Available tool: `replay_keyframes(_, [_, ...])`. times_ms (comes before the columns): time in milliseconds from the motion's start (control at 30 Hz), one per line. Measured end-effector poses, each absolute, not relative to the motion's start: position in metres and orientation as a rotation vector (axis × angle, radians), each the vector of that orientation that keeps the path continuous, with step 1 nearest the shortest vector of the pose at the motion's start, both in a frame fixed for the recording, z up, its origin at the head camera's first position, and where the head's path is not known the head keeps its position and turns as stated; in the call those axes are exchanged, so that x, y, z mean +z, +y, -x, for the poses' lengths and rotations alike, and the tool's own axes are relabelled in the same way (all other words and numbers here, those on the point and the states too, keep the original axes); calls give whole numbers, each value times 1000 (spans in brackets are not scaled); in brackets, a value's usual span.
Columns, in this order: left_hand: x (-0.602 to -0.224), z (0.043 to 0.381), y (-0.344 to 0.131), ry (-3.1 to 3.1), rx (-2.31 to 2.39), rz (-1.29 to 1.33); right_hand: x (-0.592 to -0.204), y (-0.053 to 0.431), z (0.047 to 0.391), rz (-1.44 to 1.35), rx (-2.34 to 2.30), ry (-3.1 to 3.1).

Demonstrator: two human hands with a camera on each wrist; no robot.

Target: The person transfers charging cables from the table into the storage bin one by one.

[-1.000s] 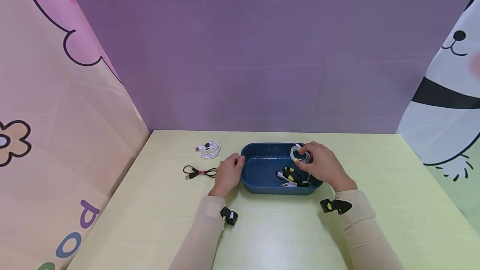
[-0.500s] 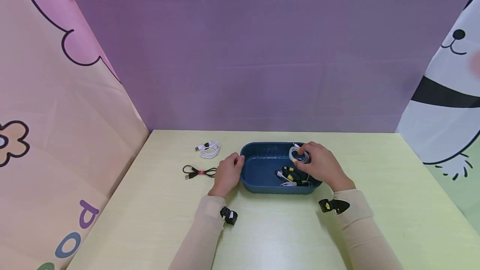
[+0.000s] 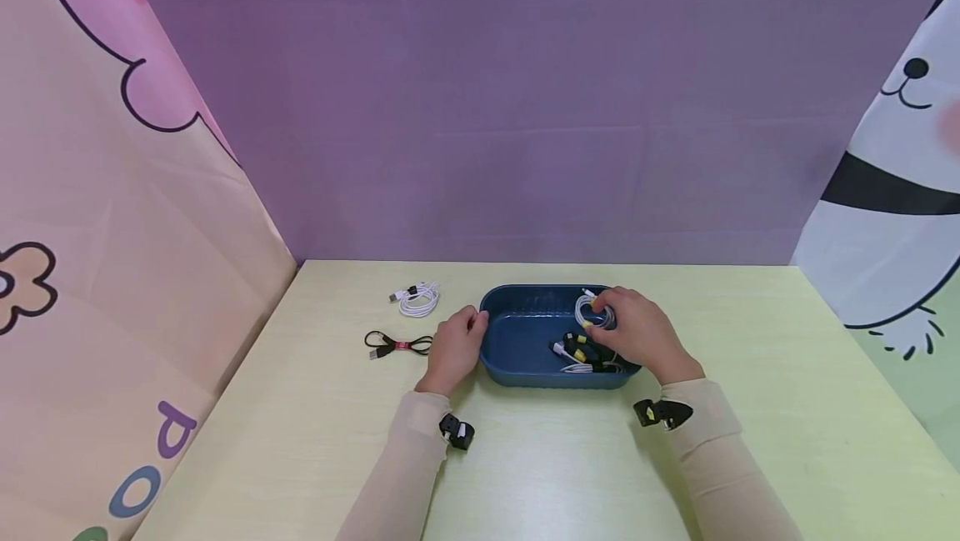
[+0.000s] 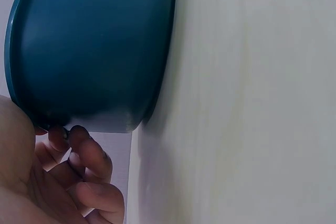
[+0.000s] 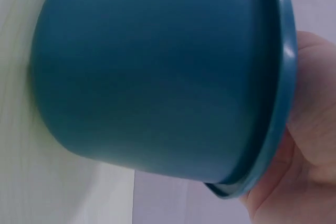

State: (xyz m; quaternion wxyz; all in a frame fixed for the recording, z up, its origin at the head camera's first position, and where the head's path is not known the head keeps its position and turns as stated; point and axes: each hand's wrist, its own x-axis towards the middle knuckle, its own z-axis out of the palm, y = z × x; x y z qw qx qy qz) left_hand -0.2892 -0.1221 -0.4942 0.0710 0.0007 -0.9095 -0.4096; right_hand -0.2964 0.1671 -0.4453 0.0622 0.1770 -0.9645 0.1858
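A dark blue plastic basin (image 3: 517, 378) sits on the table. At its left end my left hand (image 3: 456, 347) pinches the rim, thumb on top and fingers curled beneath, as the left wrist view shows of the basin wall (image 4: 94, 51). My right hand (image 3: 637, 328) pinches a coiled white cable (image 3: 583, 316) with yellow bits over the basin's right part. Below it, inside the basin, lie a bundled black cable (image 3: 588, 349) with yellow bits and a bundled white cable (image 3: 577, 368). In the right wrist view the basin's outer wall (image 5: 157, 77) hides my right fingertips.
Left of the basin lie a coiled white USB cable (image 3: 418, 301) and a black USB cable (image 3: 402, 345) tied with a red band. The pale table (image 3: 540, 458) ends at a purple cloth (image 3: 480, 107) behind. Printed cloths hang at both sides.
My right hand has drifted slightly left with the white cable. My left hand still holds the basin's rim.
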Motion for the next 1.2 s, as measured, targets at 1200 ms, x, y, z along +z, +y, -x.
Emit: replay_keyframes(1200, [-495, 289, -123, -2733, -1262, -6, -458, 161, 300, -605, 370, -2835])
